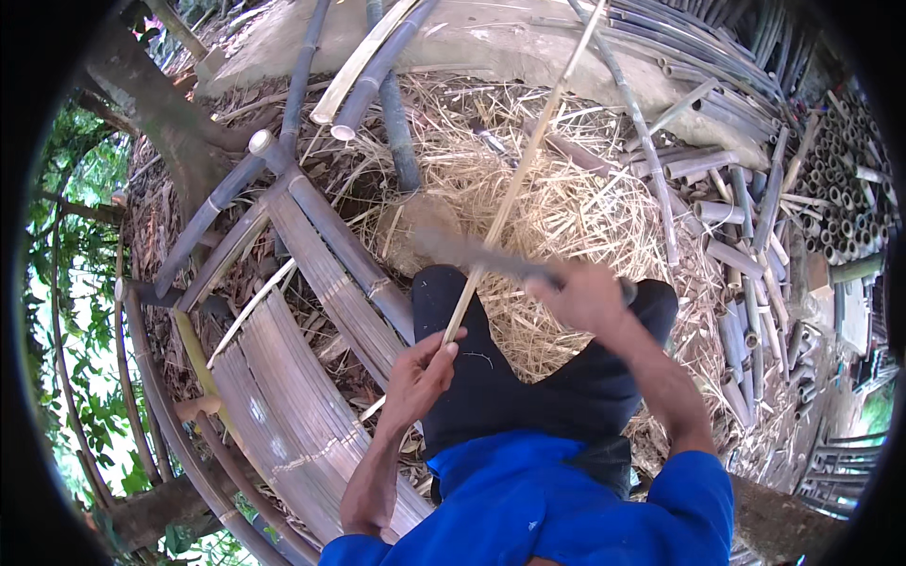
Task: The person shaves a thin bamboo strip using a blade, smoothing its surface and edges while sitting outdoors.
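A long, pale bamboo strip [512, 193] slants from my left knee up to the far edge of the view. Its near end is pinched in my left hand [421, 378], between thumb and fingers. My right hand [582, 300] is wrapped round the handle of a large knife [486, 257], slightly smeared by motion. The blade points left and crosses the strip above my knees; whether it touches the strip I cannot tell. Pale bamboo shavings [557, 222] lie heaped on the ground beyond and between my legs.
On my left stands a bench of split bamboo slats [288, 406] with a pole frame. Bamboo poles [382, 71] reach in from the far side. Cut bamboo pieces [727, 255] lie scattered at the right, near stacked tubes [835, 189]. A tree trunk [156, 104] rises at the far left.
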`<state>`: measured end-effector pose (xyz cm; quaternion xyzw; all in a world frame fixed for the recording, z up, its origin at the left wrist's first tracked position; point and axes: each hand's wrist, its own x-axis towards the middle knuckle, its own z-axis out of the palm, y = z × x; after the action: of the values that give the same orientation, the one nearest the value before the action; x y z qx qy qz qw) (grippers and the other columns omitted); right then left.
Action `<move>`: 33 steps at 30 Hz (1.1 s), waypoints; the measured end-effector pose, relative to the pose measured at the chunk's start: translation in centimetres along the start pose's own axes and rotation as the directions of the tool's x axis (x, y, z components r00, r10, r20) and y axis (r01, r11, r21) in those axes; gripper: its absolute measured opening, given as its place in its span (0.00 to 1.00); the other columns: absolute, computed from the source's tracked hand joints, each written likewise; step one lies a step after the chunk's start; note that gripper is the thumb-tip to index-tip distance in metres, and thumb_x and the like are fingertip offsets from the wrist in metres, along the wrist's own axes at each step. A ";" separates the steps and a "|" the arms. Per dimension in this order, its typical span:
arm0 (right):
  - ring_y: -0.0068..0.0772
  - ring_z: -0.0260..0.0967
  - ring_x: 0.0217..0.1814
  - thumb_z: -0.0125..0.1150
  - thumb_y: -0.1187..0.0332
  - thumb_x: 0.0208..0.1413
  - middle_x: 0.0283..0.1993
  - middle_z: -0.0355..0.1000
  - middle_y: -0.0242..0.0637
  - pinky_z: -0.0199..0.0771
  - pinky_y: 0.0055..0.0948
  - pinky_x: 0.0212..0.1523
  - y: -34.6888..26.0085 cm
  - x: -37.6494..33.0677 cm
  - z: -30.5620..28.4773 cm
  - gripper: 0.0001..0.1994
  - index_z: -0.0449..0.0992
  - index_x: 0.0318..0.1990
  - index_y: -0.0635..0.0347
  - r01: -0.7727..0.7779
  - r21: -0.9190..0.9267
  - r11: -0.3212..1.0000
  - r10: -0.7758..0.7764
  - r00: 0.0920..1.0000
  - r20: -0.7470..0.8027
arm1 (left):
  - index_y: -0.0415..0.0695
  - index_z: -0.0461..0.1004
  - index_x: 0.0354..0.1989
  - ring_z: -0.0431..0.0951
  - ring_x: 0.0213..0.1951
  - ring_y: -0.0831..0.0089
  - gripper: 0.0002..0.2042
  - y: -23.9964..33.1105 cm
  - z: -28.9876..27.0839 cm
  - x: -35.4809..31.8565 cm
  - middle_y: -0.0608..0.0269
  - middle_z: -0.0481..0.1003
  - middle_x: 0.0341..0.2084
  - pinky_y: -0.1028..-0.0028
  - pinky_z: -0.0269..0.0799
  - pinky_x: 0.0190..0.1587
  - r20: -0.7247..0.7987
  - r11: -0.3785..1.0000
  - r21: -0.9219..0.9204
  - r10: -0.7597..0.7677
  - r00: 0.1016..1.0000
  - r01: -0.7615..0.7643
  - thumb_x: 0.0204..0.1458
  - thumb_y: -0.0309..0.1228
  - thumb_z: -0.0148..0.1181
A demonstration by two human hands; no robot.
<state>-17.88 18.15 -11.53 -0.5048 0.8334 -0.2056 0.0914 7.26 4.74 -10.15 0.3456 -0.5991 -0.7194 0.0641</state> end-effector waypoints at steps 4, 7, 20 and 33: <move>0.49 0.78 0.25 0.56 0.31 0.56 0.21 0.75 0.44 0.78 0.48 0.30 -2.3 -1.7 0.3 0.31 0.82 0.36 0.53 0.153 -0.018 0.988 -0.148 0.975 0.166 | 0.39 0.78 0.54 0.58 0.21 0.89 0.15 -1.3 0.2 0.7 0.82 0.61 0.18 0.80 0.49 0.23 -0.044 0.976 0.216 0.007 0.999 0.002 0.64 0.33 0.60; 0.52 0.78 0.29 0.57 0.34 0.57 0.23 0.75 0.45 0.78 0.49 0.35 0.4 1.4 -2.2 0.31 0.79 0.32 0.59 0.056 -0.105 0.993 -0.043 0.991 0.125 | 0.40 0.79 0.54 0.57 0.22 0.89 0.15 -0.9 0.5 -0.6 0.82 0.61 0.19 0.80 0.48 0.24 -0.054 0.985 0.152 0.086 0.995 -0.077 0.63 0.33 0.61; 0.57 0.80 0.38 0.43 0.30 0.63 0.29 0.78 0.55 0.77 0.49 0.42 10.0 7.3 -6.6 0.38 0.83 0.49 0.57 -0.437 0.055 0.898 0.440 0.888 -0.137 | 0.37 0.79 0.53 0.63 0.23 0.87 0.15 -0.9 -1.1 -5.3 0.78 0.66 0.20 0.81 0.56 0.25 -0.071 0.993 -0.021 -0.121 0.990 0.120 0.62 0.34 0.64; 0.55 0.78 0.29 0.52 0.32 0.60 0.23 0.75 0.49 0.77 0.47 0.34 3.9 7.1 -3.4 0.35 0.82 0.39 0.62 -0.141 -0.065 0.988 0.144 0.989 0.045 | 0.37 0.77 0.56 0.59 0.26 0.88 0.17 0.0 0.2 -2.7 0.79 0.68 0.24 0.81 0.54 0.27 -0.154 0.984 0.172 0.073 0.985 -0.047 0.61 0.29 0.64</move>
<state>-25.62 14.40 -9.77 -0.4514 0.8708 -0.1601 0.1107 9.15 6.28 -9.01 0.3880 -0.6606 -0.6342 0.1042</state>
